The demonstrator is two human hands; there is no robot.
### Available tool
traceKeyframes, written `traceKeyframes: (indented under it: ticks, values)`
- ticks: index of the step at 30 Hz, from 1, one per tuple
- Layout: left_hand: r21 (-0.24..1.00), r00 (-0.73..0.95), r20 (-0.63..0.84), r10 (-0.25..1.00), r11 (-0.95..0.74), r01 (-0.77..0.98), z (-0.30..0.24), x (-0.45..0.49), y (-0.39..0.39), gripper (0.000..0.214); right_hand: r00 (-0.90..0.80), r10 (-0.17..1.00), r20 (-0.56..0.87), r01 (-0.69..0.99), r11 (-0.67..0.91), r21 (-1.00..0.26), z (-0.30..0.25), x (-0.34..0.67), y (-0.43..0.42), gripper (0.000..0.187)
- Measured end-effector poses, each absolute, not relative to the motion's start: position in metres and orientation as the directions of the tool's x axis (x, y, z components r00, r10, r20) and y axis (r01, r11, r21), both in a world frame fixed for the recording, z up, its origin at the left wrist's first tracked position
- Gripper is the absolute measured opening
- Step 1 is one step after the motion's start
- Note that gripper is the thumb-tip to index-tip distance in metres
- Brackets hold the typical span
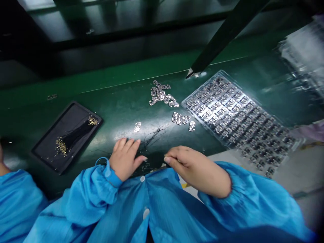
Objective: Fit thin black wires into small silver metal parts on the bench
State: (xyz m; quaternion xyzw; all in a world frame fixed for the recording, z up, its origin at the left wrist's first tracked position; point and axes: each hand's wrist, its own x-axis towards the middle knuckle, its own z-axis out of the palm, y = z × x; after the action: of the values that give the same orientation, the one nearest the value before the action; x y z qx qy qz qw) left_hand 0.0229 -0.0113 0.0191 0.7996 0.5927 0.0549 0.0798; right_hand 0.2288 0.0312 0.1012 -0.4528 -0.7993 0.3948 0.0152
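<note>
My left hand [124,157] lies on the green work surface [113,111], fingers together and bent down, its thumb touching thin black wires [152,136]. My right hand [194,168] is closed in a pinch at the near edge, thumb against fingertips; a fine wire end seems to sit between them, too small to be sure. A single small metal part [137,127] lies just beyond my left hand. Both sleeves are blue.
A pile of small metal parts [162,94] and a short row of them [182,119] lie mid-surface. A clear plastic tray [240,118] holds several rows of parts at right. A black tray [67,136] with gold-tipped wires sits at left. Another person's blue sleeve [15,199] is at far left.
</note>
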Motion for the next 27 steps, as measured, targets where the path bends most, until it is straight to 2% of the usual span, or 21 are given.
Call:
traceKeyframes:
  ticks: [2,5,7,9,11,13,18,20,23,25,27]
  values:
    - [0.214,0.303,-0.005,0.953,-0.295,0.931,0.014,0.038,-0.009,0.051,-0.560,0.770,-0.307,0.714,0.261,-0.649,0.103,0.229,0.031,0.025]
    - [0.212,0.309,0.005,0.951,-0.303,0.929,-0.003,0.045,-0.008,0.032,-0.451,0.846,-0.284,0.740,0.176,-0.649,0.109,0.242,0.031,0.024]
    - [0.205,0.303,0.026,0.953,-0.302,0.931,-0.012,0.041,-0.010,0.029,-0.305,0.911,-0.276,0.764,0.061,-0.642,0.111,0.254,0.030,0.025]
    - [0.199,0.302,0.034,0.953,-0.303,0.932,-0.016,0.034,-0.012,0.029,-0.129,0.939,-0.320,0.749,-0.119,-0.652,0.111,0.264,0.028,0.030]
    - [0.190,0.312,0.016,0.950,-0.309,0.932,-0.015,0.027,-0.013,0.029,-0.003,0.899,-0.438,0.659,-0.327,-0.677,0.107,0.272,0.026,0.038]
    - [0.177,0.326,-0.028,0.945,-0.316,0.932,-0.010,0.020,-0.013,0.031,0.017,0.837,-0.547,0.508,-0.478,-0.717,0.102,0.275,0.025,0.041]
    - [0.198,0.292,-0.102,0.951,-0.268,0.943,0.014,0.003,-0.013,0.050,-0.050,0.793,-0.607,0.145,-0.596,-0.790,0.091,0.271,0.028,0.035]
    - [0.268,0.275,-0.075,0.958,-0.246,0.931,0.023,0.001,-0.012,0.045,-0.054,0.779,-0.625,0.059,-0.622,-0.781,0.091,0.267,0.030,0.032]
    - [0.464,0.255,-0.023,0.967,-0.216,0.859,0.033,0.009,-0.009,0.041,-0.097,0.754,-0.650,-0.006,-0.654,-0.757,0.089,0.258,0.031,0.030]
    - [0.610,0.191,-0.026,0.981,-0.136,0.781,0.040,0.019,-0.005,0.041,-0.136,0.731,-0.669,-0.018,-0.677,-0.736,0.085,0.249,0.031,0.029]
    - [0.699,0.076,-0.047,0.996,-0.021,0.715,0.048,0.029,-0.001,0.040,-0.171,0.713,-0.680,-0.004,-0.690,-0.724,0.079,0.240,0.030,0.029]
